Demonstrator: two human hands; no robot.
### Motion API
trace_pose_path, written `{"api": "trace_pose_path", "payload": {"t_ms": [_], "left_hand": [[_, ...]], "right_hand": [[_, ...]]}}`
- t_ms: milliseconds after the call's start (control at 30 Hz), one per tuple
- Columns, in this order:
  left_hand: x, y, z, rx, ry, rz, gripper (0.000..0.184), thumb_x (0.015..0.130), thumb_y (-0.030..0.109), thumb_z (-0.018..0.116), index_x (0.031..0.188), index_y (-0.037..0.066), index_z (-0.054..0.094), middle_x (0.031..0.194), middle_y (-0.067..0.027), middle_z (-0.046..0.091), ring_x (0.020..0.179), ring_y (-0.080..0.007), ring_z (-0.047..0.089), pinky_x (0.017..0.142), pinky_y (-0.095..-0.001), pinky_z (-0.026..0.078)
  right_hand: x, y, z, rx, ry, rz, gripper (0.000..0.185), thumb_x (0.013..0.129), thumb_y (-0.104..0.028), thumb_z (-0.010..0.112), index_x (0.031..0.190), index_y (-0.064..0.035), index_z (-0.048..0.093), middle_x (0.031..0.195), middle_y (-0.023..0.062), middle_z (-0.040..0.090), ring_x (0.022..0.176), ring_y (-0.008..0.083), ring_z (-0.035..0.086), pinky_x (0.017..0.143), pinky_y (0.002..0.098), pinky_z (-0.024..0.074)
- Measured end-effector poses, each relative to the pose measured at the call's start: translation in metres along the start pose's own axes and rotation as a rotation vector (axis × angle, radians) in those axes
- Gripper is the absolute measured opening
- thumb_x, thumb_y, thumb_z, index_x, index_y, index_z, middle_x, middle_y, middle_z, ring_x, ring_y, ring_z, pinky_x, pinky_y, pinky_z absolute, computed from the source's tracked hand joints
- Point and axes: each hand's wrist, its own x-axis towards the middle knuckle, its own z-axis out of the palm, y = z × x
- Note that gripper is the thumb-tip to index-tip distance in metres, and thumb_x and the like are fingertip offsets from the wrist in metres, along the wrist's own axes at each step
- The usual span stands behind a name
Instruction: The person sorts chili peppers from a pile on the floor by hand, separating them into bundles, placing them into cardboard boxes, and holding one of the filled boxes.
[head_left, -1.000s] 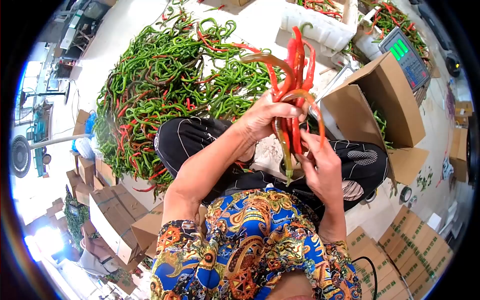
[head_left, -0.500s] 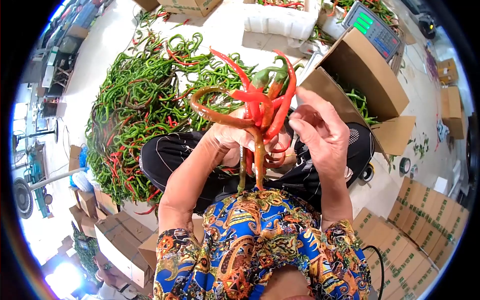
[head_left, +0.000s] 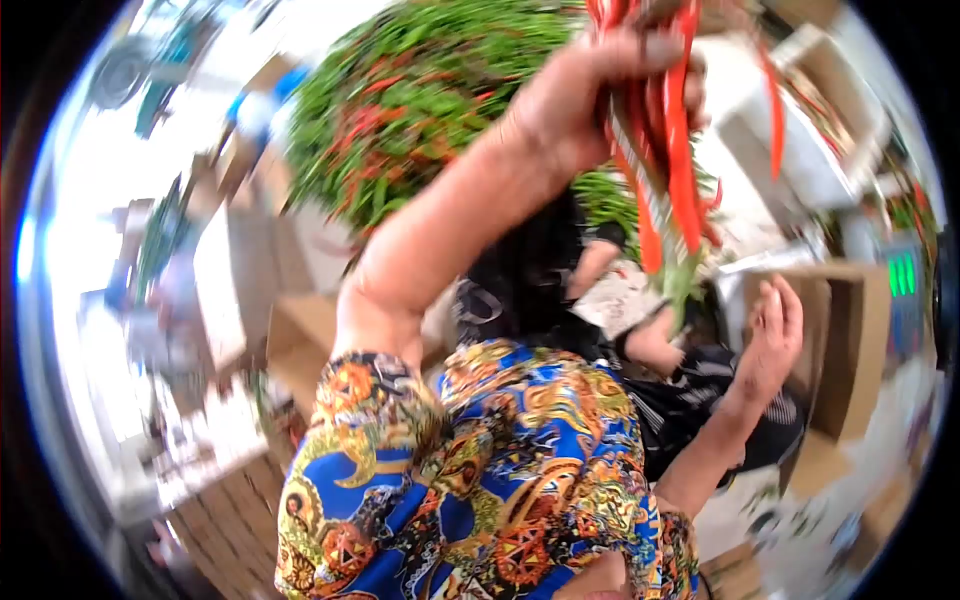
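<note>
Clamps a bunch of long peppers (head_left: 683, 150), mostly red, in the left hand (head_left: 585, 95), raised to the top edge of the view and well above the lap. Wraps thumb and fingers around the bunch, with the upper ends cut off by the edge of the view and the lower ends pointing down. Includes among the red ones a greenish pepper (head_left: 678, 275) with its stem end hanging lowest. Shows one more red pepper (head_left: 773, 110) dangling to the right of the fist; cannot tell whether held in the same grip.

Holds the right hand (head_left: 772, 340) well apart from the left and lower, fingers pointing up, unclenched and slightly curled. Has it just beside an open cardboard box (head_left: 855, 350); cannot tell whether touching.

Bends both legs, in black trousers (head_left: 520, 290), with a bare foot (head_left: 655, 345) visible beneath the bunch. Wears a shirt (head_left: 470, 470) patterned in blue, gold and orange.

Has a wide heap of green and red peppers (head_left: 420, 120) beyond the left forearm, smeared by motion blur. Shows a white box (head_left: 805, 170) with reddish contents at the upper right, and a lit green display (head_left: 903, 277) beyond the cardboard box. Has another carton (head_left: 300, 350) by the left elbow, also blurred.
</note>
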Motion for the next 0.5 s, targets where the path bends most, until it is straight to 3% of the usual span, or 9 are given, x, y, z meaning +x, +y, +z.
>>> {"api": "trace_pose_path", "payload": {"t_ms": [33,100,133,200,233,267,300,367,500], "left_hand": [[-0.019,0.042,-0.009,0.055,0.071,-0.032,0.04,0.084,0.02,0.065,0.112,-0.005,0.052,0.085,-0.0108,0.061,0.083,-0.0251,0.064,0.079,-0.0377,0.053],[-0.061,0.102,-0.039,0.015,0.322,0.066,0.022,0.088,0.015,0.062,0.103,-0.001,0.058,0.089,-0.0111,0.066,0.08,-0.0224,0.065,0.073,-0.0341,0.055],[-0.079,0.124,-0.067,0.025,0.314,0.123,0.019,0.088,0.014,0.063,0.104,0.005,0.061,0.087,-0.0094,0.068,0.079,-0.0232,0.066,0.075,-0.0364,0.055],[-0.153,0.17,-0.103,0.309,0.53,0.244,0.031,0.087,0.016,0.065,0.116,0.005,0.059,0.097,-0.0099,0.066,0.086,-0.0232,0.065,0.081,-0.0365,0.054],[-0.193,0.191,-0.124,0.316,0.758,0.333,0.032,0.086,0.013,0.063,0.112,-0.003,0.053,0.092,-0.0116,0.063,0.086,-0.0253,0.063,0.082,-0.0386,0.052],[-0.238,0.207,-0.141,0.291,0.731,0.279,0.029,0.087,0.007,0.061,0.113,-0.001,0.053,0.096,-0.0118,0.063,0.088,-0.0249,0.062,0.085,-0.0394,0.051],[-0.282,0.214,-0.148,0.289,0.812,0.226,0.03,0.088,0.009,0.061,0.115,-0.001,0.053,0.097,-0.0113,0.062,0.087,-0.0242,0.062,0.084,-0.0395,0.052],[-0.356,0.208,-0.145,0.335,1.203,0.235,0.033,0.086,0.01,0.065,0.115,0.0,0.054,0.098,-0.011,0.063,0.088,-0.0247,0.063,0.083,-0.0411,0.054],[-0.503,0.18,-0.166,0.201,1.528,0.123,0.029,0.084,0.009,0.066,0.111,0.005,0.057,0.095,-0.007,0.063,0.084,-0.0225,0.063,0.083,-0.0401,0.054]], "right_hand": [[-0.001,0.017,0.0,0.063,-0.086,-0.001,0.026,0.094,-0.012,0.057,0.115,0.0017,0.059,0.099,0.0045,0.065,0.073,0.004,0.049,0.066,0.0172,0.0384],[-0.015,0.03,0.019,0.051,-0.177,0.14,0.024,0.093,-0.01,0.057,0.115,0.0012,0.059,0.097,0.0052,0.064,0.071,0.0038,0.049,0.063,0.0175,0.0386],[-0.015,0.044,0.022,0.051,-0.236,0.198,0.024,0.093,-0.01,0.057,0.114,0.0008,0.06,0.096,0.0054,0.064,0.07,0.0039,0.05,0.062,0.0177,0.0388],[-0.026,0.055,0.035,0.023,-0.395,0.314,0.024,0.092,-0.01,0.059,0.114,-0.0003,0.06,0.096,0.0052,0.065,0.07,0.0043,0.051,0.061,0.0175,0.0392],[-0.028,0.063,0.04,0.006,-0.44,0.367,0.026,0.092,-0.011,0.06,0.115,-0.0011,0.06,0.096,0.0055,0.065,0.071,0.0047,0.052,0.061,0.0173,0.0394],[-0.031,0.063,0.046,0.024,-0.522,0.423,0.026,0.092,-0.011,0.061,0.116,-0.002,0.06,0.097,0.0057,0.065,0.071,0.0047,0.052,0.061,0.0173,0.0393],[-0.033,0.062,0.051,-0.004,-0.568,0.432,0.026,0.092,-0.012,0.06,0.116,-0.0024,0.061,0.097,0.0057,0.065,0.071,0.0045,0.052,0.06,0.0174,0.0392],[-0.032,0.061,0.056,-0.046,-0.598,0.43,0.026,0.092,-0.013,0.06,0.116,-0.0029,0.061,0.098,0.0057,0.065,0.07,0.0042,0.052,0.06,0.0174,0.0392],[-0.025,0.062,0.061,-0.055,-0.531,0.448,0.025,0.092,-0.013,0.06,0.115,-0.0028,0.061,0.097,0.005,0.065,0.069,0.0032,0.051,0.06,0.0166,0.0391]]}}
